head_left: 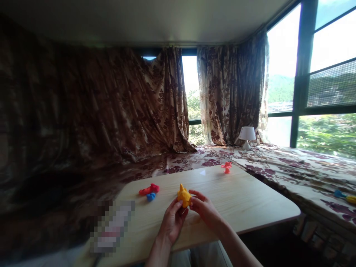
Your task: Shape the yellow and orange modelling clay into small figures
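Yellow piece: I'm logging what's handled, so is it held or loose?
Held: the left grip has its thumb on the near side of the yellow piece, and the right grip has fingers at its right side.

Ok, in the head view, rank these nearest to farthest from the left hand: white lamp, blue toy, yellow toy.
1. Yellow toy: held in the left hand.
2. Blue toy: on the tabletop, left side.
3. White lamp: beyond the tabletop, right side.
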